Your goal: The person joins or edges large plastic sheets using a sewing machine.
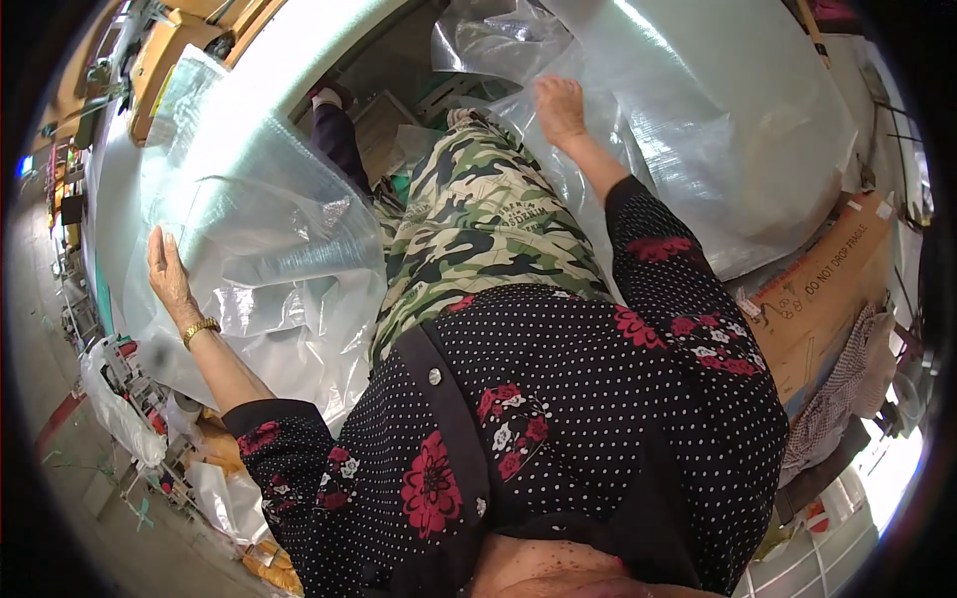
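Note:
My left hand (170, 276), with a gold watch band on its wrist, lies at the left on a clear woven-looking plastic sheet (299, 239). Its fingers are stretched out and hold nothing. Ahead and right of centre, my right hand (560, 108) is closed, fingers curled at a loose fold of clear plastic sheet (493, 45). What lies inside the curled fingers is partly hidden. More of the shiny film spreads from my lap to both sides, wrinkled near the middle left and smoother at the right.
Camouflage cloth (478, 214) covers my lap. A large white plastic-covered bulk (718, 130) rises at the right, with a printed cardboard box (827, 289) and checked cloth (832, 404) beside it. At the left are a brown carton (169, 70) and a cluttered rack (135, 394).

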